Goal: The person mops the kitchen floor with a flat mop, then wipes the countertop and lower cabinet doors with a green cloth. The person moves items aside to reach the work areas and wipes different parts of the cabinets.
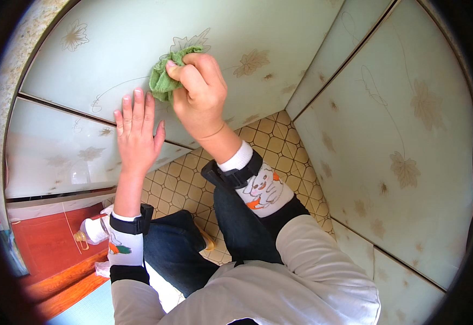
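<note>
In my right hand (pixel 202 89) is a crumpled green cloth (pixel 164 79), bunched between thumb and fingers. The cloth rests against a pale, glossy cabinet door (pixel 110 53) printed with brown leaf outlines. My left hand (pixel 137 134) lies flat, palm towards the cabinet, fingers a little apart, across the dark seam (pixel 78 111) between two door panels. Its fingertips reach close to the cloth's lower left edge. A printed leaf (pixel 191 40) shows just above the cloth.
More leaf-patterned panels (pixel 378 122) stand on my right, meeting the front ones at a corner. Below lies a tan patterned floor (pixel 183 178). To my left are a red wooden surface (pixel 53 239) and a plastic bottle (pixel 94 231) with a yellowish cap. A stone-like countertop edge (pixel 1 101) curves along the left.
</note>
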The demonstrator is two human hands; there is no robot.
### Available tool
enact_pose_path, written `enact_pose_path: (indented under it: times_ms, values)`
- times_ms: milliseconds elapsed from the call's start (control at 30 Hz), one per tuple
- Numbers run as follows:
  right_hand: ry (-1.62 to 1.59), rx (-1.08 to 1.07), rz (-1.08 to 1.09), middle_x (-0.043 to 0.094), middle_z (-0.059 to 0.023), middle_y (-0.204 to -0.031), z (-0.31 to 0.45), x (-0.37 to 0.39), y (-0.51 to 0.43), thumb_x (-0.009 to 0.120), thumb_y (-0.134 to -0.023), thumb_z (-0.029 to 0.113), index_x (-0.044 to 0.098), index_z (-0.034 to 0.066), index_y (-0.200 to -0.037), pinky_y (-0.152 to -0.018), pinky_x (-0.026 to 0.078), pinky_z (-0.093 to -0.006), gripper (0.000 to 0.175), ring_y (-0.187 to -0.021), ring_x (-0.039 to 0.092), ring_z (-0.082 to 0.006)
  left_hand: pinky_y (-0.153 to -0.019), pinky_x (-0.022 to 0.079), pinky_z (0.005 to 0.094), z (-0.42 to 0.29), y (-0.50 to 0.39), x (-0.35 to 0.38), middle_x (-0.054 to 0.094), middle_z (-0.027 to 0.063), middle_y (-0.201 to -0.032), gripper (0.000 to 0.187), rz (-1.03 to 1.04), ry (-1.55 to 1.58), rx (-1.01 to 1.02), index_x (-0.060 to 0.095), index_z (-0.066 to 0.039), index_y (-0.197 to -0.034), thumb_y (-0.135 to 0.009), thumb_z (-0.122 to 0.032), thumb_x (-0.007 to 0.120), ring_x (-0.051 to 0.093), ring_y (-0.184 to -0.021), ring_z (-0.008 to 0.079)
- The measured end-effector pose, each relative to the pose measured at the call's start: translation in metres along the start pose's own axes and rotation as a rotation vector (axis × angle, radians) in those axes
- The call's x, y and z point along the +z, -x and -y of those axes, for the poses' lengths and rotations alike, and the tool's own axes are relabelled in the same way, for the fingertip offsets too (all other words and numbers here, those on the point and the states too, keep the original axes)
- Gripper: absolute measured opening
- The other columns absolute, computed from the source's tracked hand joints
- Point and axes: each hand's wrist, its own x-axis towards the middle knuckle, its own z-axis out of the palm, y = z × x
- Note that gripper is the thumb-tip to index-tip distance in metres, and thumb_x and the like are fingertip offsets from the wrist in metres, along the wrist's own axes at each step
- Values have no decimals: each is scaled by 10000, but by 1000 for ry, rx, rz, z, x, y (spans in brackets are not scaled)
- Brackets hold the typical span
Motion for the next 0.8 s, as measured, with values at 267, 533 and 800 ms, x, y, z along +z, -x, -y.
enact_pose_path:
  times_ms: [267, 533, 800]
  values:
    - [174, 274, -372, 581, -74, -956, -52, -42, -18, 558, -675, -153, 647, 26, -950, -742, 497, -317, 339, -869, 567, -170, -1147, 180, 465, 2, -1, -7, 234, 61, -1558, 718, 53, 12, 13, 300, -136, -1485, -852, -271, 611, 189, -1445, 258]
    - [171, -447, 69, 559, -116, -933, 32, 2, -79, 665, -750, -52, 670, 23, -994, -645, 482, -309, 255, -764, 555, -244, -1150, 181, 456, -4, -2, -12, 246, 55, -1553, 723, 78, 15, 7, 334, -118, -1466, -825, -268, 632, 217, -1435, 246]
    - [228, -424, 131, 579, -124, -904, 34, 16, -70, 627, -745, 12, 655, 7, -1010, -645, 484, -338, 266, -770, 562, -261, -1163, 155, 432, -3, -2, -13, 250, 50, -1551, 734, 38, 47, 14, 329, -113, -1467, -814, -250, 638, 196, -1441, 234]
